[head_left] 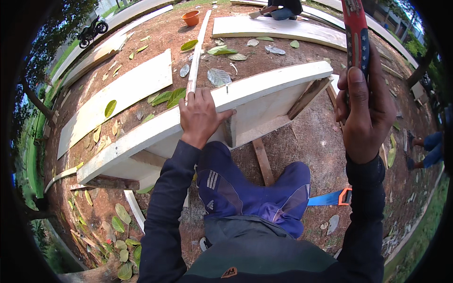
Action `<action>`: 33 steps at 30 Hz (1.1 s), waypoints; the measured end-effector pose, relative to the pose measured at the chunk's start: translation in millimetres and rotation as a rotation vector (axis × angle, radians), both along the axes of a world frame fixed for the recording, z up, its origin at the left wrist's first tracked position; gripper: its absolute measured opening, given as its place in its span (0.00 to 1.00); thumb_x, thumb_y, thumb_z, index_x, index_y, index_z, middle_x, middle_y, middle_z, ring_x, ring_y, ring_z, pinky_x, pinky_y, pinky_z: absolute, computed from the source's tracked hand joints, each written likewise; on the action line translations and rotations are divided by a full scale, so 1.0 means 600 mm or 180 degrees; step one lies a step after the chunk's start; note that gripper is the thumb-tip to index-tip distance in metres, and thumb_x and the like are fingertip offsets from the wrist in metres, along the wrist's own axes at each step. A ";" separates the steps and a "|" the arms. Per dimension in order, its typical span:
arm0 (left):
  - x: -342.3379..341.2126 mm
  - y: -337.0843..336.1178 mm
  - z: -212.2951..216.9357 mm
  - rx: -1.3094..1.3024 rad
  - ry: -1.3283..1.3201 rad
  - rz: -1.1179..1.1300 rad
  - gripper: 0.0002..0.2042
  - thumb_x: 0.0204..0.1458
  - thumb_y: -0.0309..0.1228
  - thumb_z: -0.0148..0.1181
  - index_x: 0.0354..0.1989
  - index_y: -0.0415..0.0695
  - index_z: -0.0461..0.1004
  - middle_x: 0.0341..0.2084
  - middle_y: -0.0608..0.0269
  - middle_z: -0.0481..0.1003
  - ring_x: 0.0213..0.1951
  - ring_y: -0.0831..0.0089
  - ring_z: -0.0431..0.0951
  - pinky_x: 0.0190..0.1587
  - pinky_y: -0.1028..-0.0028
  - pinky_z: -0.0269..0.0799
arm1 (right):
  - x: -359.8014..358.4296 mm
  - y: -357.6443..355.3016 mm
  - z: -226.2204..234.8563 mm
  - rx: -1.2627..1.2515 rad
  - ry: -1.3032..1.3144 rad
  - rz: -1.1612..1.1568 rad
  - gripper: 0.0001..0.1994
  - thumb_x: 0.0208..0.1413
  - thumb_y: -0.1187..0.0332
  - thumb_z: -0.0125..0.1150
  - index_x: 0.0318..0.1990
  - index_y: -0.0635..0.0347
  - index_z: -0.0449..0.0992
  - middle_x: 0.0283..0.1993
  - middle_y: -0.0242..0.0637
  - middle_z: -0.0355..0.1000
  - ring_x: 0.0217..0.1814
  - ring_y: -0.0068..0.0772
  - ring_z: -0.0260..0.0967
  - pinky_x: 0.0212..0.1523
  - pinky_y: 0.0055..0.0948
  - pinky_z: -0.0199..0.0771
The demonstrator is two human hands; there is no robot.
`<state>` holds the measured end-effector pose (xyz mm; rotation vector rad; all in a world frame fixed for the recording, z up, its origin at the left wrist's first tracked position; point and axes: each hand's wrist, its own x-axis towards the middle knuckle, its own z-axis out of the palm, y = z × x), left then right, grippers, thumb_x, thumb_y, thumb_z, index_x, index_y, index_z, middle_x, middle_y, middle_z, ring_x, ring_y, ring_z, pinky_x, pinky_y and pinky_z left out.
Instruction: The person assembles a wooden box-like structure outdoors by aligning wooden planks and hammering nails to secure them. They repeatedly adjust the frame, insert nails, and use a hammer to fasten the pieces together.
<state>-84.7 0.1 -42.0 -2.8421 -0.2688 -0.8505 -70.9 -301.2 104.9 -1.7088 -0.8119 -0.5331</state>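
My left hand lies on the white top edge of a long wooden frame, fingers stretched and thumb out to the side. A nail stands upright in that edge, just right of the hand. Beyond my fingertips, a narrow wooden strip runs away across the ground. Raised at the right, my right hand is closed round a red and blue, star-patterned handle, which looks like that of a hammer. Its upper end is cut off by the view. My knees are against the frame's near side.
A blue-bladed saw with an orange handle lies by my right knee. Pale boards lie at the left and far side. An orange bucket stands beyond. Another person crouches far ahead; someone's legs show at right.
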 end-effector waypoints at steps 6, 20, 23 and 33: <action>0.009 -0.024 0.024 -0.0257 0.0088 -0.0108 0.42 0.37 0.67 0.74 0.46 0.39 0.76 0.37 0.55 0.78 0.45 0.60 0.78 0.48 0.59 0.69 | -0.002 -0.026 -0.054 -0.1865 0.0205 0.0199 0.24 0.64 0.74 0.61 0.67 0.66 0.71 0.37 0.64 0.77 0.39 0.60 0.81 0.42 0.42 0.78; 0.010 -0.013 0.012 -0.0220 -0.0023 -0.0034 0.45 0.34 0.70 0.74 0.46 0.37 0.77 0.39 0.53 0.80 0.44 0.60 0.80 0.47 0.59 0.70 | -0.011 0.003 -0.049 -0.1224 -0.0469 0.0044 0.23 0.69 0.71 0.60 0.69 0.65 0.70 0.33 0.44 0.77 0.29 0.29 0.73 0.33 0.34 0.76; 0.000 0.002 0.001 -0.0324 0.0020 0.0069 0.47 0.34 0.69 0.74 0.48 0.35 0.77 0.38 0.52 0.80 0.42 0.59 0.80 0.47 0.59 0.70 | -0.019 0.017 0.027 0.0335 -0.0111 -0.0005 0.23 0.71 0.71 0.58 0.70 0.64 0.69 0.33 0.31 0.75 0.27 0.22 0.69 0.29 0.26 0.70; 0.002 -0.006 0.001 -0.0301 -0.0194 0.0019 0.48 0.32 0.70 0.75 0.48 0.36 0.76 0.34 0.53 0.80 0.39 0.58 0.80 0.45 0.61 0.70 | -0.024 0.004 -0.048 -0.1147 0.0198 -0.0140 0.23 0.66 0.73 0.60 0.67 0.66 0.72 0.29 0.52 0.74 0.27 0.47 0.73 0.35 0.36 0.73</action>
